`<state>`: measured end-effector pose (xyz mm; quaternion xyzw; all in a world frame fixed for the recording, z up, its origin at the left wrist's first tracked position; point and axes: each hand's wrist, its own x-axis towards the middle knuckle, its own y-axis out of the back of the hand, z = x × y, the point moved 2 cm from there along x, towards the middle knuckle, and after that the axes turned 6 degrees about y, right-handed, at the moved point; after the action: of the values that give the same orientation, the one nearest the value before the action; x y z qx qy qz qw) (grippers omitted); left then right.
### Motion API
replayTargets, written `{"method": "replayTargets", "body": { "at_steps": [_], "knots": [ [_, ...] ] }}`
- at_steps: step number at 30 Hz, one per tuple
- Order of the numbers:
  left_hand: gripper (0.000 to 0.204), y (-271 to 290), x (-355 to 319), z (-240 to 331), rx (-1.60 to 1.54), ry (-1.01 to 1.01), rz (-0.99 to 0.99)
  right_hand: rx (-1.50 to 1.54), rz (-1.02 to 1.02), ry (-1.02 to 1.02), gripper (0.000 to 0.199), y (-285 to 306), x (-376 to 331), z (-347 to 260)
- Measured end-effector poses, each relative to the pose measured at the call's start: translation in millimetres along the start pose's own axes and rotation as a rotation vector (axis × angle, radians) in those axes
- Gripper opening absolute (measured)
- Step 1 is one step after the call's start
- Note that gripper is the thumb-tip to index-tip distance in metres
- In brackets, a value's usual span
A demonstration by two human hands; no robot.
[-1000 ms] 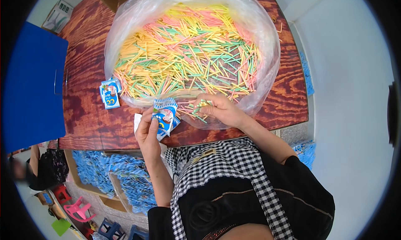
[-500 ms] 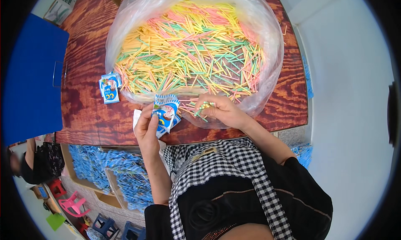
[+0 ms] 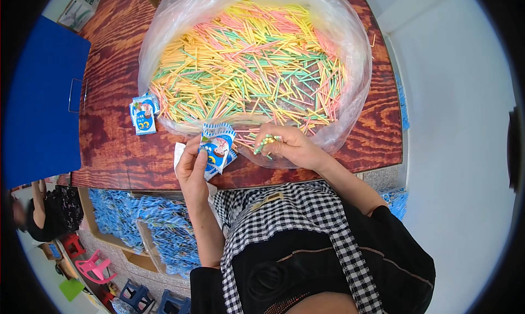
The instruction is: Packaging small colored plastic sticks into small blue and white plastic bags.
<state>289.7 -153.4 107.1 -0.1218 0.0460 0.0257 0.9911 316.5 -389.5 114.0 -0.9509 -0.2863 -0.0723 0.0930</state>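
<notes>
My left hand (image 3: 192, 163) pinches a small blue and white printed packet (image 3: 217, 144) at the table's front edge, with another packet partly showing behind it. Just to the right, my right hand (image 3: 287, 144) is closed round a small bunch of thin coloured sticks (image 3: 268, 143), green and yellow ends poking out by the thumb. The bunch and the packet are apart. Beyond both hands spreads a large clear plastic bag (image 3: 358, 95), its rim rolled open, heaped with thin pink, yellow, orange and green sticks (image 3: 235, 62).
More blue packets (image 3: 144, 115) lie on the wood-grained table (image 3: 112, 150), left of the bag. Under the table edge, cartons (image 3: 143, 234) hold piles of blue packets (image 3: 172, 240). A blue panel (image 3: 44, 100) stands at left, near a person (image 3: 54, 210) and a pink chair (image 3: 95, 267).
The sticks in my right hand have shifted slightly, with their ends sitting a little differently. My left hand and the packet look the same.
</notes>
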Motion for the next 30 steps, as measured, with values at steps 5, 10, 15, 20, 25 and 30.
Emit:
{"method": "replayTargets", "body": {
  "at_steps": [5,10,15,20,25,30],
  "knots": [
    [0.013,0.6,-0.2,-0.5,0.013,-0.019,-0.006,0.059,-0.001,-0.061,0.011,-1.3,-1.0,-0.7],
    [0.015,-1.3,-0.2,-0.3,0.019,-0.02,-0.009,0.035,-0.003,-0.065,0.011,-0.7,-1.6,-0.5],
    [0.014,1.4,-0.9,-2.8,0.016,-0.012,0.007,0.036,-0.005,-0.061,0.011,-1.6,-0.9,-0.7],
    [0.014,-1.0,-0.2,-1.3,0.01,-0.013,0.007,0.044,-0.008,-0.074,0.011,-1.2,-0.8,-0.7],
    [0.014,0.6,-0.2,-2.1,0.009,-0.009,0.007,0.037,-0.003,-0.069,0.011,-1.8,-0.4,0.4],
    [0.015,0.8,0.5,-3.8,-0.006,0.008,0.008,0.066,0.008,-0.088,0.011,-2.0,-0.6,1.3]
  ]
}}
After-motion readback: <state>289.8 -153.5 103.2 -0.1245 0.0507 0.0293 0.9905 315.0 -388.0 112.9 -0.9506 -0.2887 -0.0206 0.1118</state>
